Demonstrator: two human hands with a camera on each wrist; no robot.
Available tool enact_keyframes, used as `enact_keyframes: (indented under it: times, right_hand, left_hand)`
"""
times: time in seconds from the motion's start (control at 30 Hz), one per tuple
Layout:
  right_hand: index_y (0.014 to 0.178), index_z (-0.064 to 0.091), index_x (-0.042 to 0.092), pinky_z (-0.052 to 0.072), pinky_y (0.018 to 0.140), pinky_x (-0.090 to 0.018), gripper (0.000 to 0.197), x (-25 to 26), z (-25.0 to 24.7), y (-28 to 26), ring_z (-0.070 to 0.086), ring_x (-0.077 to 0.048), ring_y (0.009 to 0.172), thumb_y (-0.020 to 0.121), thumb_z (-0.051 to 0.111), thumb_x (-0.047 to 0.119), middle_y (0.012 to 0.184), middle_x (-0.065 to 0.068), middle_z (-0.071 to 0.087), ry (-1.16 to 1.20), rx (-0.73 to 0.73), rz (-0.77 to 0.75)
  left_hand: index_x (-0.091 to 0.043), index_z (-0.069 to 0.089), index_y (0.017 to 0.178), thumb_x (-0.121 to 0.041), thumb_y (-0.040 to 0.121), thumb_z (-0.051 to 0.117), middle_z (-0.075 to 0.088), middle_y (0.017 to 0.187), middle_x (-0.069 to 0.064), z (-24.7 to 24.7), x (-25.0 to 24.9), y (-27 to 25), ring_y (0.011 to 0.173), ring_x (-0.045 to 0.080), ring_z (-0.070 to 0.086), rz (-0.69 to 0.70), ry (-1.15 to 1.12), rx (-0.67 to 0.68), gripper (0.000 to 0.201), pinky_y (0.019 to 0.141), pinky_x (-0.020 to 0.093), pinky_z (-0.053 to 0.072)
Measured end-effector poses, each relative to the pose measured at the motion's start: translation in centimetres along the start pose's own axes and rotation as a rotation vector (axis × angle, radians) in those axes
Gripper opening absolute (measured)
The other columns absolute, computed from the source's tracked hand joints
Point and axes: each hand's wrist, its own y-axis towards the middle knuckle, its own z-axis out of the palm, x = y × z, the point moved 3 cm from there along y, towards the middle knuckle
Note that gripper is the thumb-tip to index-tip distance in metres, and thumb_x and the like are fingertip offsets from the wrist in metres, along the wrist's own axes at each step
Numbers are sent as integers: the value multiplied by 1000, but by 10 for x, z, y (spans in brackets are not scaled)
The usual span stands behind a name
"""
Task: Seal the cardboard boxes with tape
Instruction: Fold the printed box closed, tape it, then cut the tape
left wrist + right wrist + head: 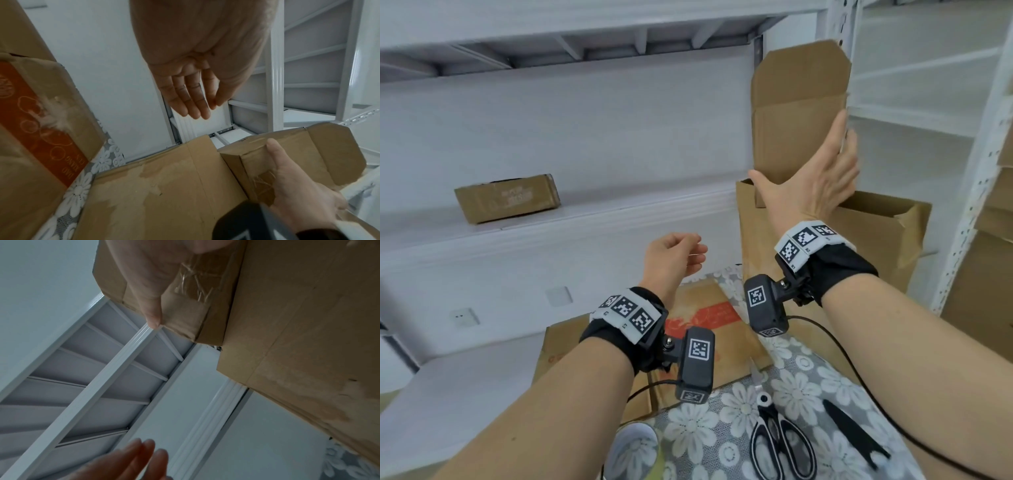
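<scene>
Right hand (812,178) gripping small open-flapped cardboard box (796,113), held up above larger open carton (876,236) by the white shelving (585,212). Left hand (674,257) loose, relaxed, holding nothing. Scissors (780,442) lying on floral tablecloth (722,428) below.

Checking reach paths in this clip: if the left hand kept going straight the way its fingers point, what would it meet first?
Probably nothing near: the left hand points into open air toward the white shelf; depth is unclear.

Two bare forearms reached forward. Each wrist wore a black fabric cuff (840,270) topped by a white band (810,241) printed with square black-and-white codes. A black camera block (765,305) bearing the same codes hung from each wrist on a screwed bracket, trailing a black cable (859,380).
</scene>
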Motion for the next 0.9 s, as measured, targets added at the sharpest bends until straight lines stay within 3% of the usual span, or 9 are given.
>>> enact_keyframes:
  times: [0.23,0.4,0.47,0.6,0.67,0.73,0.77,0.83,0.9]
  right_hand:
    - [143,32,1,25,111,-50,90,6,-15,-43,31,-29,133,72,74,38,144,-17,37,207,-98,-251]
    - [139,36,-5,28,110,-46,71,9,-9,-93,33,-31,129,83,66,26,140,-21,40,260,33,-364]
    - [141,34,-3,27,110,-41,68,2,-3,-114,33,-29,128,85,63,25,140,-19,39,240,151,-321]
    - [139,35,7,26,108,-39,58,-27,21,-164,32,-27,128,90,58,27,142,-12,36,47,586,-110]
    - [139,36,9,28,108,-40,57,-49,30,-187,31,-28,131,92,56,33,144,-12,34,-122,815,69]
    - [139,35,7,30,107,-42,58,-67,36,-207,30,-31,132,92,56,34,144,-17,33,-289,990,201]
    - [139,34,6,32,106,-43,59,-74,36,-215,29,-32,133,92,56,34,144,-18,33,-362,1059,222]
    - [138,37,7,34,104,-43,60,-80,39,-228,33,-32,130,90,58,35,142,-18,35,-461,1170,166]
    - [135,44,12,33,104,-40,57,-78,44,-242,37,-29,127,88,60,40,139,-14,40,-487,1252,49]
  left_hand:
    - [-8,65,92,-13,95,61,70,81,5,-10,18,-7,69,14,63,-84,13,22,7,64,22,56]
    - [-6,65,88,-11,95,61,69,86,11,-34,53,-23,73,18,62,-167,103,-4,10,67,25,54]
    - [-8,67,86,-11,93,61,69,87,9,-50,70,-28,74,17,62,-198,218,-22,10,68,26,55]
    - [-15,67,90,-21,91,66,67,99,5,-98,107,-39,98,22,63,-303,469,-110,6,93,37,53]
    - [-15,62,80,-19,91,65,63,85,3,-121,121,-46,91,24,61,-353,571,-147,12,86,31,50]
    - [-16,48,66,-17,91,64,51,71,-1,-149,132,-54,83,22,54,-432,691,-225,30,79,30,45]
    - [-17,44,64,-18,90,64,50,71,0,-162,138,-57,84,23,54,-469,756,-260,32,81,31,46]
    - [-13,52,68,-22,87,64,61,83,8,-183,147,-61,93,29,60,-524,896,-273,24,87,35,51]
    - [-8,62,95,-25,86,62,64,108,13,-194,157,-65,108,34,58,-569,1012,-236,19,96,37,48]
